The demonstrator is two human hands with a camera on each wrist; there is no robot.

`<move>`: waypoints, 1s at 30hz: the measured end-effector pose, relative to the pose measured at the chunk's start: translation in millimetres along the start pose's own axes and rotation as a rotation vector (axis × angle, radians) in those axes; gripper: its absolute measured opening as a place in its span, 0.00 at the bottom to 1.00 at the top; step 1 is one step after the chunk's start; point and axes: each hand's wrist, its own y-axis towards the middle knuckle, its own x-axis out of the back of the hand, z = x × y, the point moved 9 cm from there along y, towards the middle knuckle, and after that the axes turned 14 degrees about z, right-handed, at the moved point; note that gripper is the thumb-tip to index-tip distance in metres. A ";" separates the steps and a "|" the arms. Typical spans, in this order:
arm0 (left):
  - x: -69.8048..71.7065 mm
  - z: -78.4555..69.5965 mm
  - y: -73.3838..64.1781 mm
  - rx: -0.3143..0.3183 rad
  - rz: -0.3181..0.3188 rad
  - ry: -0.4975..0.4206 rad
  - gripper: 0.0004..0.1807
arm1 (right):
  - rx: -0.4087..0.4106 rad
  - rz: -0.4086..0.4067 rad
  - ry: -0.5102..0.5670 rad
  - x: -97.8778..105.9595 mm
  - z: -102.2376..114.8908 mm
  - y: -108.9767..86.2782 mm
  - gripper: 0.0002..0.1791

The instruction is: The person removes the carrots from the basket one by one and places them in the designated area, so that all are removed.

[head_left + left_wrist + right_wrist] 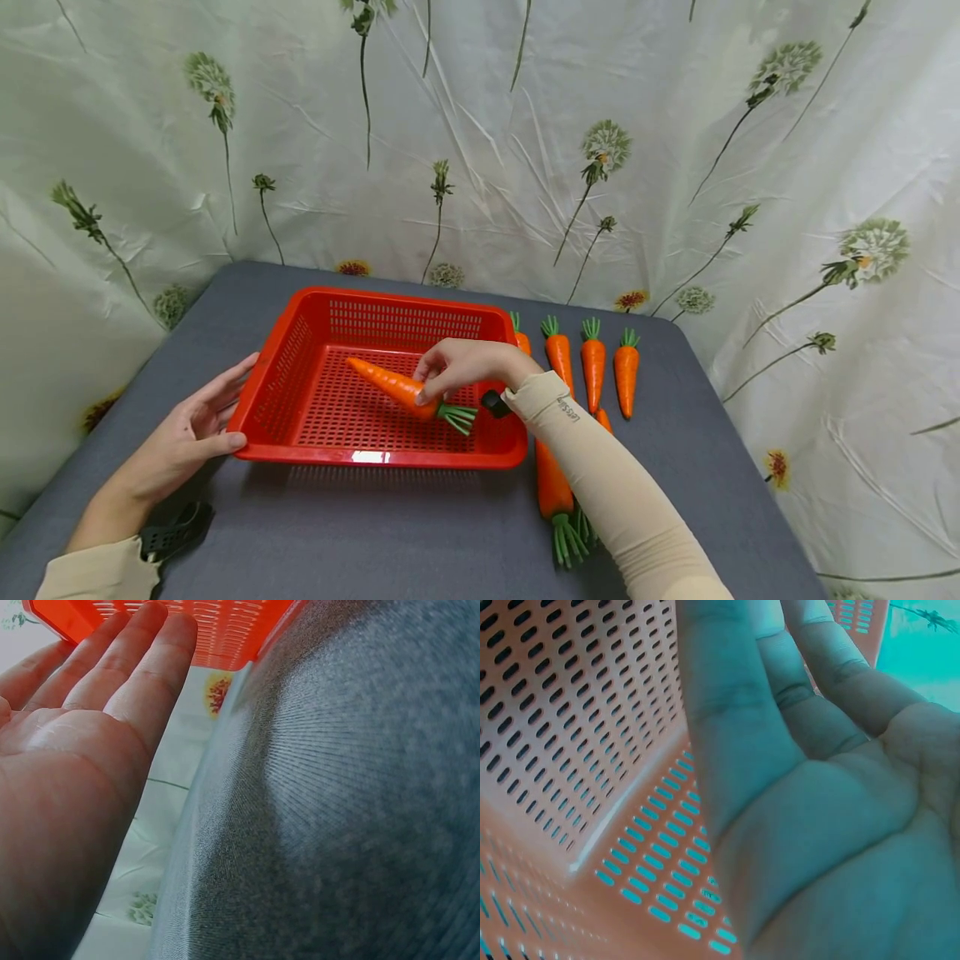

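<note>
A red perforated plastic basket (375,458) stands on the grey table. Over it, my right hand (468,367) pinches an orange carrot (393,385) near its green-topped end, the tip angled to the upper left. In the right wrist view that hand (817,787) hides the carrot, and the basket's slotted wall (577,697) shows beside the fingers. My left hand (183,433) is at the basket's left side, thumb on the front corner rim and fingers against the outer wall. Nearly straight fingers (154,682) touch the basket (232,634) in the left wrist view.
Right of the basket, several carrots (593,367) lie in a row, tops away from me. More carrots (553,483) lie nearer, partly behind my right forearm. A flower-printed curtain (480,150) hangs beyond the grey table (375,542).
</note>
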 end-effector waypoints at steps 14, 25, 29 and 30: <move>-1.9 1.1 2.0 0.031 -0.007 0.008 0.49 | 0.000 -0.126 0.032 17.7 -9.4 -28.2 0.17; 0.0 0.1 2.2 0.012 -0.002 -0.023 0.49 | -0.003 -0.206 0.054 27.7 -15.7 -52.0 0.20; 0.5 2.1 1.1 0.017 0.000 -0.020 0.49 | 0.013 -0.235 0.063 28.9 -18.2 -59.3 0.20; 0.6 2.5 1.1 0.018 0.001 -0.018 0.49 | 0.017 -0.244 0.071 29.2 -19.1 -61.2 0.20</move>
